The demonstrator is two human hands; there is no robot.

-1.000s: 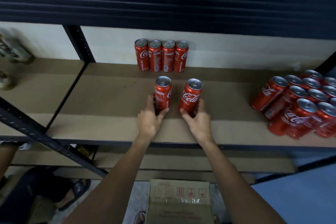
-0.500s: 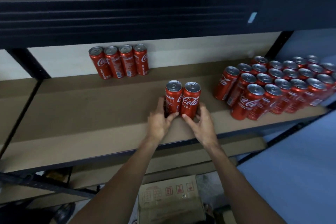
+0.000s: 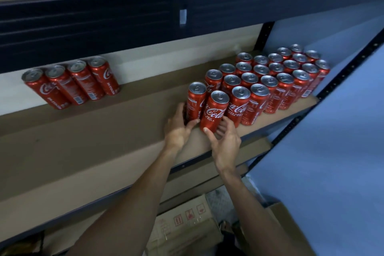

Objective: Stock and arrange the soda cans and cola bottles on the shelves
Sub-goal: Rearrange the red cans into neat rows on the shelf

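Shelf (image 3: 104,135), centre frame: left hand (image 3: 178,130) gripping rear can (image 3: 195,102), right hand (image 3: 225,144) gripping front can (image 3: 214,113), fingers (image 3: 222,126) curling round each, just beside can block (image 3: 270,81) at right

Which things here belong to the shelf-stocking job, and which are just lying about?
Job:
left red aluminium cola can, in the left hand
right red aluminium cola can, in the right hand
block of red cans, right
four red cans by the back wall
brown board shelf

Lying about:
brown cardboard box on the floor
small pale tag on dark blue beam
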